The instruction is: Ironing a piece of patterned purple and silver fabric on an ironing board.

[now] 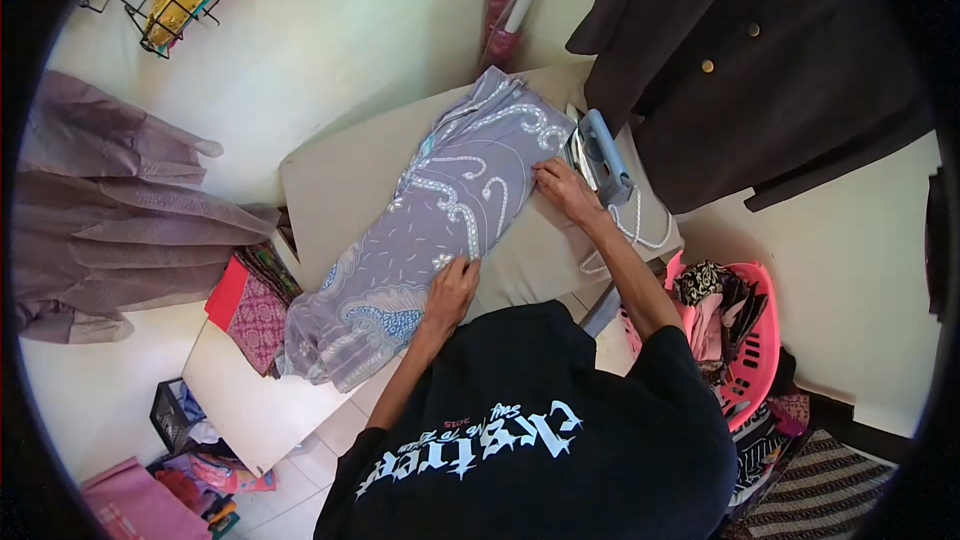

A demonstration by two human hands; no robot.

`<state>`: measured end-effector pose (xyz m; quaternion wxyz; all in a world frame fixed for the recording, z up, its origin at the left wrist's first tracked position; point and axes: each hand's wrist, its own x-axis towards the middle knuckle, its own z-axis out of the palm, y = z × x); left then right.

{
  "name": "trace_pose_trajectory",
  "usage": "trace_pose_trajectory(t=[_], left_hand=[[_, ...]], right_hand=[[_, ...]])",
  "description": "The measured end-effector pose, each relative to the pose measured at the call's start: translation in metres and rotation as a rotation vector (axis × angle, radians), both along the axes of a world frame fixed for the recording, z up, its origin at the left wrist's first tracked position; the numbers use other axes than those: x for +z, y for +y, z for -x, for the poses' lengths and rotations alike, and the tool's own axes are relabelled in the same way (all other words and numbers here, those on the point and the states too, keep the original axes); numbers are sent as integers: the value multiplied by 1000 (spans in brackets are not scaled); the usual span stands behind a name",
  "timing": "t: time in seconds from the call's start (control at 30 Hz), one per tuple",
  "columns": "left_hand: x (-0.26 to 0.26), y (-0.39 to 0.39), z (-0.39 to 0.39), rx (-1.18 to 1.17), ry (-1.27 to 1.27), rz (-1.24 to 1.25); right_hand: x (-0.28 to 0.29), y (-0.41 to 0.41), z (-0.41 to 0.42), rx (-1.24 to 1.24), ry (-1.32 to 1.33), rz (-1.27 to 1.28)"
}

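Observation:
A greyish-purple batik cloth (465, 187) with white and blue motifs lies across the beige-covered ironing table (337, 157). Its far end is bunched, and its left end hangs past the table's side. My left hand (452, 289) holds the cloth's near edge close to a white flower motif. Farther up the same edge, my right hand (566, 187) pinches the fabric between thumb and fingers. Just beyond that hand a blue electric iron (604, 154) stands tilted up, its shiny soleplate facing the cloth. Its white braided cord (637, 229) loops down over the table's right end.
Dark garments with gold buttons (780, 75) hang at the right, sheer mauve clothing (127, 240) at the left. A pink laundry basket (761, 345) full of clothes stands by my right arm. Folded fabrics (259, 311) rest on a white tabletop (255, 405). Wrapped rolls (510, 11) lean against the wall.

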<state>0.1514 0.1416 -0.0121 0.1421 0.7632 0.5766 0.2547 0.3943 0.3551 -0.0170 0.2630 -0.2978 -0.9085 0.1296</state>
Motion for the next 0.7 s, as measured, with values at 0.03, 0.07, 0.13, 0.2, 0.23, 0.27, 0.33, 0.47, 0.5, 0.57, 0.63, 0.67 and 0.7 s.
trace_pose_trajectory(t=[0.03, 0.07, 0.13, 0.2, 0.23, 0.27, 0.33, 0.47, 0.5, 0.57, 0.63, 0.67, 0.7], left_hand=[[-1, -1, 2, -12, -34, -12], [-3, -2, 3, -23, -69, -23], [-6, -7, 1, -39, -101, -88], [0, -6, -1, -56, -130, -153], [15, -4, -2, 28, -72, -177], [23, -3, -1, 112, -13, -201], [9, -4, 2, 102, -45, -157], [-7, -5, -1, -19, -95, -58], [-3, -4, -1, -17, -93, -58], [10, 3, 2, -84, -208, -24], [15, 5, 10, 10, -203, -57], [16, 8, 17, 103, -201, -88], [22, 13, 24, 95, -202, -92]], right_hand=[[-3, -1, -1, -2, -1, 1], [-7, -1, -2, -24, -27, 5], [-8, -2, -3, -38, -52, 9], [-7, -5, -4, -71, -48, 44], [-5, -7, -4, -68, -45, 46], [-4, -10, -3, -89, -40, 37], [-1, -12, 0, -100, -33, 23], [33, -11, 16, -243, -151, -20], [53, -13, 19, -358, -192, -138], [77, -2, 18, -629, -233, -266], [80, 19, 4, -757, -217, -337], [62, 37, -14, -794, -265, -149], [48, 51, -29, -825, -311, 41]])
